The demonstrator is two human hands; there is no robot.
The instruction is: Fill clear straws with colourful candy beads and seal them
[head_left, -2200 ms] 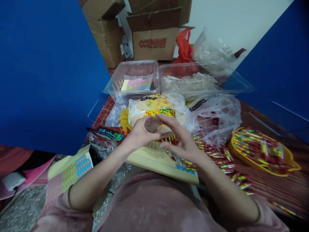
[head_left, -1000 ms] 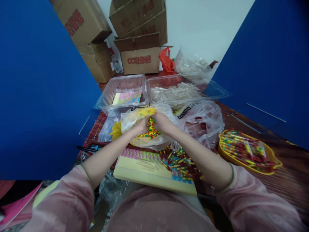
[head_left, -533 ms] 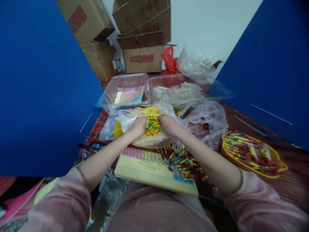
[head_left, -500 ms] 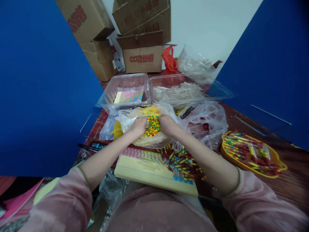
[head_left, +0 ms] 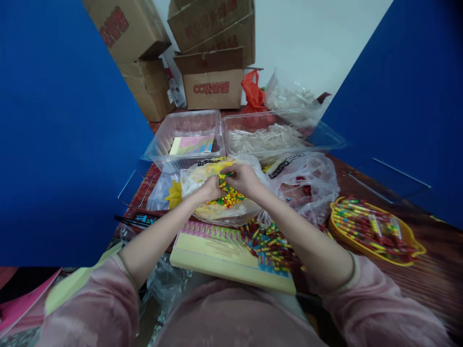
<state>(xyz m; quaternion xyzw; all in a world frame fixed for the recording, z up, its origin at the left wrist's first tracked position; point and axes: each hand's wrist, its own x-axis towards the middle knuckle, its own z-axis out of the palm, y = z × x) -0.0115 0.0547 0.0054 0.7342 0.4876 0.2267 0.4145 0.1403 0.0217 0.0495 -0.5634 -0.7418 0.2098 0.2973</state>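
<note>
A thin clear plastic bag (head_left: 231,220) stands with its mouth spread, holding many small round candies (head_left: 233,197) in yellow, green, red and orange. My left hand (head_left: 212,188) is at the left side of the candies, its fingertips hidden among them. Over the candies from the right, my right hand (head_left: 245,179) has its fingers curved and thumb apart, with candies showing between them. In front of the bag, filled candy straws (head_left: 271,243) lie in a loose pile on a pale yellow pad (head_left: 224,262) with a coloured printed strip. A few empty clear straws also lie there.
A yellow basket (head_left: 333,226) of filled straws sits at the right. Behind the bag stand a clear tray (head_left: 159,144) with a printed card and another clear tray (head_left: 231,152) of empty straws. A crumpled plastic bag (head_left: 321,183) lies right. Cardboard boxes (head_left: 213,89) are stacked behind.
Both hands have shifted from fists at the bag's sides. My right hand has lifted, opened and moved left over the candies; the left has turned inward. The candies have spread lower in the bag.
</note>
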